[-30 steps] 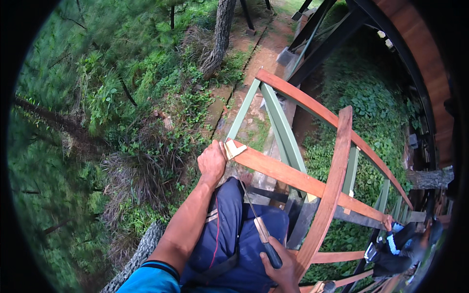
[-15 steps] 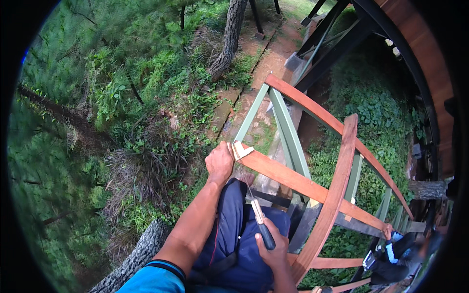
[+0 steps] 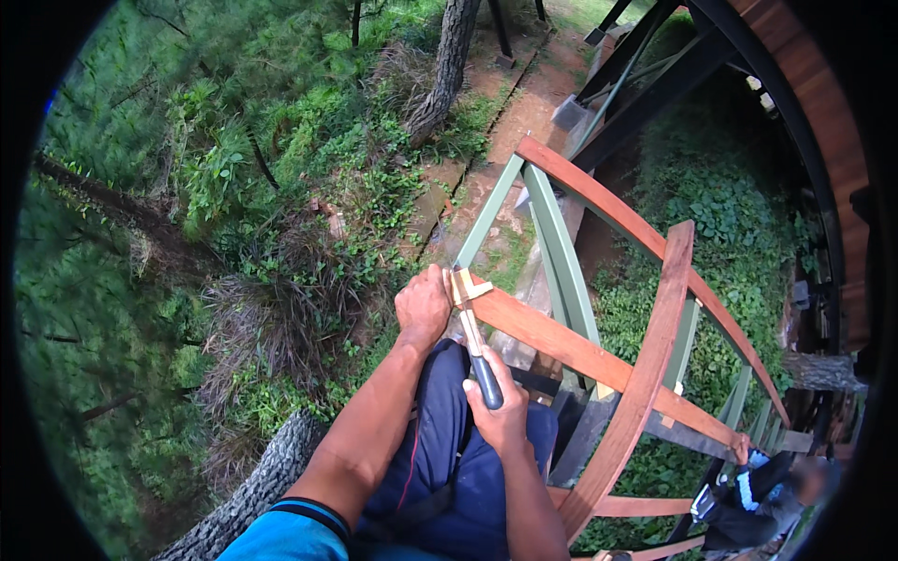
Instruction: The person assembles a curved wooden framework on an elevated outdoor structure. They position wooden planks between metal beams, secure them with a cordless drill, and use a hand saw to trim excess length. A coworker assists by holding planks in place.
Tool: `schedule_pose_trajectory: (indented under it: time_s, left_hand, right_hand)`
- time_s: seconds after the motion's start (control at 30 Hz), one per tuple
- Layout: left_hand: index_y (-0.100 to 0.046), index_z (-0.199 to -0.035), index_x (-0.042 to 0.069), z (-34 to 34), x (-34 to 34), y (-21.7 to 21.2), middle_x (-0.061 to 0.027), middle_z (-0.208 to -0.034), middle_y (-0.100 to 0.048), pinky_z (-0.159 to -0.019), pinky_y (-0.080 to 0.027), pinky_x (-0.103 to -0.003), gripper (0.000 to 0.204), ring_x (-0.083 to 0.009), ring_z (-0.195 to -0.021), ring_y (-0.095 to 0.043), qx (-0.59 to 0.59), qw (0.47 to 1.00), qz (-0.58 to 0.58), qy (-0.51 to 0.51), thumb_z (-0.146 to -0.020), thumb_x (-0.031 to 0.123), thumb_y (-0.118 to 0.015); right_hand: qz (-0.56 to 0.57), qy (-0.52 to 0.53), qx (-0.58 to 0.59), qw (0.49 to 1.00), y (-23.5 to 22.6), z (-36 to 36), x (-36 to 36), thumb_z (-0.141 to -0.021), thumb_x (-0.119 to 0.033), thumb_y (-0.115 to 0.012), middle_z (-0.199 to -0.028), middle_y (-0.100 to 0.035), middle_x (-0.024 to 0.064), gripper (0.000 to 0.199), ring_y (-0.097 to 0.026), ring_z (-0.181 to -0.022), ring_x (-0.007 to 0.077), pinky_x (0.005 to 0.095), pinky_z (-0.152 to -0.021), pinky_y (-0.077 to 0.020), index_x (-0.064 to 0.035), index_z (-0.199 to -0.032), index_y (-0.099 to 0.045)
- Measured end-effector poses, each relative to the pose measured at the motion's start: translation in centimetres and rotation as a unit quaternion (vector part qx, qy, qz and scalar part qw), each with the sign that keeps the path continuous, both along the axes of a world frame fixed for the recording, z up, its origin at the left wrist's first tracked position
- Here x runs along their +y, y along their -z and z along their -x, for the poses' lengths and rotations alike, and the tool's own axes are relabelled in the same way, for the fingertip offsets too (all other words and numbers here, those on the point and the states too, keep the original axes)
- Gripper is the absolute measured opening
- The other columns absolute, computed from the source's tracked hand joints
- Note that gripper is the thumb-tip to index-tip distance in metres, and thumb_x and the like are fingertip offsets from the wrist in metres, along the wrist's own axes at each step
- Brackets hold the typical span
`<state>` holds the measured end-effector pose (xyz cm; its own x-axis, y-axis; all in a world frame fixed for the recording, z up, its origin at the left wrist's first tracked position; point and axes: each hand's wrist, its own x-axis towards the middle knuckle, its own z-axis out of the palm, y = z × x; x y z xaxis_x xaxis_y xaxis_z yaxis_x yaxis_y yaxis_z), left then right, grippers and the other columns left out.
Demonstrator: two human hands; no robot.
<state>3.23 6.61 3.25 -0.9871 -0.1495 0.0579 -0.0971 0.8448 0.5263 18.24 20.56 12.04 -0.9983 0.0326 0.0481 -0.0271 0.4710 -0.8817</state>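
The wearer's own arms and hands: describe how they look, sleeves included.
The left hand and right hand are bare, with no glove or wristwatch showing. The left forearm and right forearm are uncovered too. The left sleeve is bright blue with dark trim at its hem; no right sleeve shows.

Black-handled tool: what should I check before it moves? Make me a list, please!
1. Right hand gripping the black-handled tool: ok.
2. Left hand well clear of the tool: not ok, it's close to the tool's front end.
3. Hands covered: not ok, both are bare.
4. Tool touching the pale wood piece: cannot tell.
5. Co-worker's hand away from the tool: ok, it's far along the reddish beam.
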Motion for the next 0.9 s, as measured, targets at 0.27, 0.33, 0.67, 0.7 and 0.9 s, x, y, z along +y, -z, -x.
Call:
schedule_pose_trajectory:
  time_s: [0.27,0.33,0.67,0.7,0.9]
  left_hand:
    - [-0.057,-0.093,0.007,-0.1,-0.1,0.5,-0.0161,-0.086,-0.07,-0.07,-0.057,-0.051,0.03,-0.0365,-0.082,-0.072,0.014,1.0,-0.01,0.015,-0.106,0.032,-0.049]
    - [-0.057,-0.093,0.007,-0.2,-0.2,0.4,-0.0157,-0.086,-0.07,-0.07,-0.057,-0.05,0.03,-0.0357,-0.082,-0.072,0.01,1.0,0.003,0.028,-0.106,0.033,-0.049]
    - [-0.058,-0.093,0.008,-0.7,-0.2,0.9,-0.0131,-0.088,-0.066,-0.071,-0.055,-0.048,0.028,-0.0335,-0.084,-0.068,0.08,0.995,0.017,0.054,-0.103,0.034,-0.054]
    - [-0.059,-0.092,0.008,-0.7,-0.2,0.9,-0.0127,-0.088,-0.064,-0.071,-0.055,-0.047,0.028,-0.0328,-0.085,-0.066,0.115,0.99,0.029,0.08,-0.102,0.034,-0.056]
    - [-0.055,-0.087,0.007,-2.3,-1.8,-0.3,-0.0143,-0.086,-0.053,-0.07,-0.048,-0.047,0.029,-0.0353,-0.081,-0.057,0.212,0.964,0.003,0.162,-0.1,0.034,-0.06]
  right_hand:
    - [-0.051,0.009,-0.002,0.999,-4.3,-3.6,0.9,-0.086,0.003,-0.073,-0.115,-0.074,0.0226,0.051,-0.076,-0.099,0.0289,0.0356,-0.085,-0.0594,-0.0017,-0.136,-0.062]
    - [0.005,0.028,-0.038,0.999,-3.5,-2.7,0.7,-0.086,0.003,-0.072,-0.113,-0.074,0.0214,0.051,-0.077,-0.093,0.0268,0.0342,-0.084,-0.0594,-0.0018,-0.136,-0.062]
    - [0.05,0.075,0.057,0.994,-3.7,-0.5,-2.6,-0.089,-0.005,-0.078,-0.115,-0.075,0.0201,0.05,-0.075,-0.103,0.025,0.0357,-0.087,-0.0581,-0.001,-0.136,-0.062]
    - [0.085,0.106,0.044,0.99,-4.5,-1.1,-2.9,-0.089,-0.006,-0.078,-0.114,-0.075,0.0197,0.049,-0.075,-0.102,0.0232,0.0352,-0.087,-0.0579,-0.001,-0.136,-0.062]
    - [0.12,0.154,0.034,0.98,-7.9,-4.5,-4.5,-0.09,-0.007,-0.078,-0.113,-0.075,0.0148,0.047,-0.071,-0.102,0.0143,0.0302,-0.091,-0.0553,0.002,-0.133,-0.063]
